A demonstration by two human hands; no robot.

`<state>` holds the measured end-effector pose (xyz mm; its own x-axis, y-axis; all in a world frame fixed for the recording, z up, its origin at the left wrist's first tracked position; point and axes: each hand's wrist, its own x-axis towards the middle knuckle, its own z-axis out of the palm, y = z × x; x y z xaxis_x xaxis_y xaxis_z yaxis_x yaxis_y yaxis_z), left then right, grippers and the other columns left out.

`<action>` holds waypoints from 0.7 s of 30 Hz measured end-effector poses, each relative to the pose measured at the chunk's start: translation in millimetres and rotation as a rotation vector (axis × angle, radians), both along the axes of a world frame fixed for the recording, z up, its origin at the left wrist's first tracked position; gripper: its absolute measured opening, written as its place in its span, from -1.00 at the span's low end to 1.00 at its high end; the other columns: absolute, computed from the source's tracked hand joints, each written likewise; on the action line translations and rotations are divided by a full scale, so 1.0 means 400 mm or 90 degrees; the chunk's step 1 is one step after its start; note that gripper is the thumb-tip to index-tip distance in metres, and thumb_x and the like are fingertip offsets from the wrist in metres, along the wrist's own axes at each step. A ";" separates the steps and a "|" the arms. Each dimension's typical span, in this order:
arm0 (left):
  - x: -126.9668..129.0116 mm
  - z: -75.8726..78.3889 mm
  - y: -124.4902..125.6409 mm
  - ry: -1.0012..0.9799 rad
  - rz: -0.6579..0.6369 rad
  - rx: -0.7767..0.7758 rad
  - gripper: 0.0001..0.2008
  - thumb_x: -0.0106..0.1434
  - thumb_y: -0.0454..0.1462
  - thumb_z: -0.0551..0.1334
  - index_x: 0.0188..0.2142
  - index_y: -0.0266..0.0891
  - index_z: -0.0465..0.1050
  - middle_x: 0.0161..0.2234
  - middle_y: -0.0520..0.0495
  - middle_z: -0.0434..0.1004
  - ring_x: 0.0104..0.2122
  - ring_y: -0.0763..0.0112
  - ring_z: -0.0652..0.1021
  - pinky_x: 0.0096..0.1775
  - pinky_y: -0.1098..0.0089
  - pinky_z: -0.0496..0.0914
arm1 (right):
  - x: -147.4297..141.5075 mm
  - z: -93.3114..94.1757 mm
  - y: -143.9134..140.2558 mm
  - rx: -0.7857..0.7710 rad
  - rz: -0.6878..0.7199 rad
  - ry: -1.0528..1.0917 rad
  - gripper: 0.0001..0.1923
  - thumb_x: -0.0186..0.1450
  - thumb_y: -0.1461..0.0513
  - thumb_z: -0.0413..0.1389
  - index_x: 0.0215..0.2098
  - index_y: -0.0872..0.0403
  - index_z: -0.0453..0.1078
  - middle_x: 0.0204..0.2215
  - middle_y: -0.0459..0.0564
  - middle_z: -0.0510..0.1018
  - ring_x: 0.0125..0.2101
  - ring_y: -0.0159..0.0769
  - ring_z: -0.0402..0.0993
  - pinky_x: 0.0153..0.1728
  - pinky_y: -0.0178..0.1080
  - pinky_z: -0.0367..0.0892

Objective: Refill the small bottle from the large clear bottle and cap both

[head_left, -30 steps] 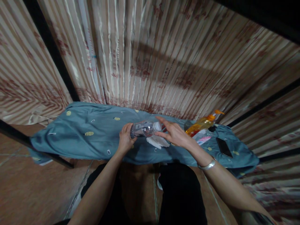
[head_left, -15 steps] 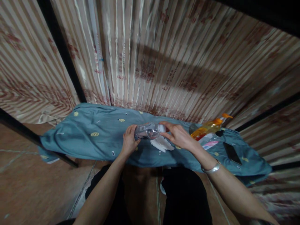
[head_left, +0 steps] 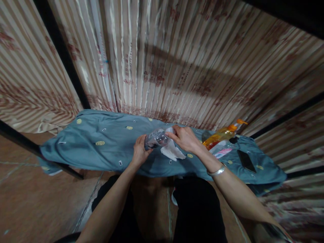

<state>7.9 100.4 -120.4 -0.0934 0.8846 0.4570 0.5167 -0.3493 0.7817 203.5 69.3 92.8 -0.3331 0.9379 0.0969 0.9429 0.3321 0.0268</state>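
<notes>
Both my hands meet over the middle of the desk, which is draped in a teal cloth [head_left: 101, 152] dotted with small yellow ovals. My left hand [head_left: 140, 152] is curled around the base end of a clear plastic water bottle [head_left: 156, 138], fingers closed on it, holding it tilted on its side just above the cloth. My right hand [head_left: 184, 138] is closed over the bottle's cap end, fingers wrapped about the neck so that the cap itself is hidden; a silver bangle [head_left: 216, 171] sits on that wrist. Directly under the bottle and my right hand lies a crumpled white tissue [head_left: 172, 152], resting on the cloth and touching the underside of my right hand, as far as I can tell.

Further right, near the far edge of the desk, an orange pump bottle of liquid [head_left: 219, 135] lies tipped over with its nozzle pointing right. Just near of it is a small white and pink packet [head_left: 221, 152], and right of that a black smartphone [head_left: 244, 160] lies flat, face up, well apart from my hands. Behind the desk hangs a striped beige curtain with reddish print [head_left: 177, 67].
</notes>
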 end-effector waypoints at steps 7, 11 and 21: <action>0.009 0.010 0.002 -0.103 -0.019 -0.051 -0.22 -0.07 -0.25 0.48 0.16 -0.21 0.33 0.13 -0.24 0.50 0.16 -0.01 0.49 0.20 0.04 0.32 | -0.037 0.027 0.025 0.031 0.028 0.146 -0.55 0.47 -0.05 0.05 0.00 0.15 0.45 -0.30 0.09 0.68 -0.26 -0.16 0.63 -0.30 -0.30 0.26; 0.019 0.008 0.005 -0.159 -0.028 -0.103 -0.29 -0.05 -0.17 0.47 0.11 -0.23 0.36 -0.01 -0.19 0.59 -0.03 0.05 0.60 0.03 0.11 0.45 | -0.026 0.006 0.038 0.047 0.054 0.288 -0.57 0.50 0.03 0.02 0.16 0.16 0.35 -0.33 0.00 0.67 -0.29 -0.22 0.62 -0.25 -0.30 0.31; 0.019 -0.018 0.005 -0.219 -0.036 -0.147 -0.13 -0.10 -0.28 0.48 0.22 -0.17 0.24 0.13 -0.21 0.51 0.11 0.05 0.53 0.17 0.06 0.33 | 0.097 -0.353 -0.059 -0.169 -0.048 0.202 -0.46 0.39 0.20 0.13 0.30 0.15 0.28 0.18 0.26 0.51 0.18 -0.04 0.46 0.14 -0.12 0.32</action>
